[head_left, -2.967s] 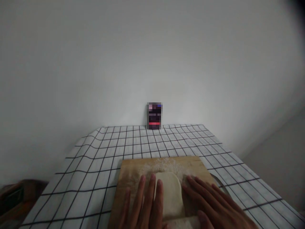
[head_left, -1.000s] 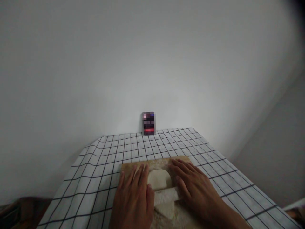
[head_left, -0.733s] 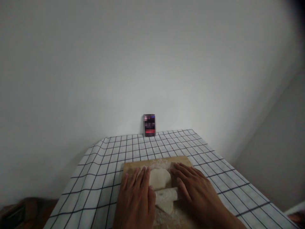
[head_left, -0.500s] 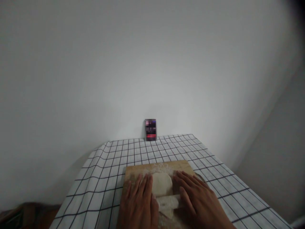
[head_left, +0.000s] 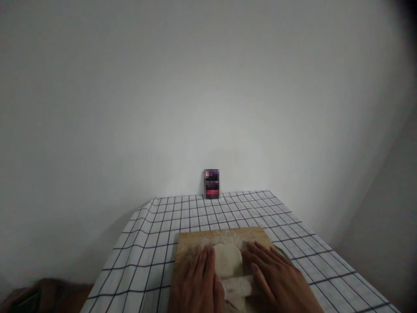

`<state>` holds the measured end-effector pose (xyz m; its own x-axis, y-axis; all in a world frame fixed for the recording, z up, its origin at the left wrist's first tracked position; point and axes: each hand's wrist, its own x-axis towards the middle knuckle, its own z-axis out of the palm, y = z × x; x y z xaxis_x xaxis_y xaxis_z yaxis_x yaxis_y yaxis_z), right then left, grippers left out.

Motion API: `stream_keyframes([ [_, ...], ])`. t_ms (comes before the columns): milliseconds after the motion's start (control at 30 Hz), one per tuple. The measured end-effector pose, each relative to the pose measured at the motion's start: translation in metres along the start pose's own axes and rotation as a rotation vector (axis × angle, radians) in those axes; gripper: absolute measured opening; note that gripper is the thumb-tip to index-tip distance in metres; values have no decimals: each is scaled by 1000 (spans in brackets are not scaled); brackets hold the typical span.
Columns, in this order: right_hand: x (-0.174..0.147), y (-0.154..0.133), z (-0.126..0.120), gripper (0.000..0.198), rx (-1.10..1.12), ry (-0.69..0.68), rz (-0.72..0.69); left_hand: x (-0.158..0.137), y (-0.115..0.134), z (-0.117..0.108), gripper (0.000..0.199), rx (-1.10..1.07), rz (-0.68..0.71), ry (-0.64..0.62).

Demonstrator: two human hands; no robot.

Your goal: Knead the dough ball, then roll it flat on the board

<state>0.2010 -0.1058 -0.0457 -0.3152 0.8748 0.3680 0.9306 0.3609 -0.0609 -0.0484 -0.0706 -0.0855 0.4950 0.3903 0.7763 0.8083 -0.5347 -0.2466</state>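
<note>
A pale, flattened piece of dough (head_left: 227,260) lies on a floured wooden board (head_left: 202,237). Across its near part rests a light-coloured rolling pin (head_left: 238,287), its two ends hidden under my hands. My left hand (head_left: 200,280) lies palm down over the left end, fingers stretched forward and flat. Over the right end is my right hand (head_left: 276,274), also palm down with its fingers extended and its thumb along the pin. Some dough shows on the near side of the pin.
A white tablecloth with dark grid lines (head_left: 140,261) covers the table. A small dark pixelated item (head_left: 211,184) stands at the back against the white wall (head_left: 208,95). Beside the board's right edge, partly hidden by my right hand, is a round rim (head_left: 282,252).
The whole view has shifted, so the board, dough and hands sit lower and farther right in the picture. The rolling pin is slightly nearer to me on the dough, under both hands.
</note>
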Motion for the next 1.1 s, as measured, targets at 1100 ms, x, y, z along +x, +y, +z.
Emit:
stream_keyframes([
  [1100, -5, -21, -6, 40, -10, 107, 75, 10, -4, -18, 49, -121, -20, -39],
])
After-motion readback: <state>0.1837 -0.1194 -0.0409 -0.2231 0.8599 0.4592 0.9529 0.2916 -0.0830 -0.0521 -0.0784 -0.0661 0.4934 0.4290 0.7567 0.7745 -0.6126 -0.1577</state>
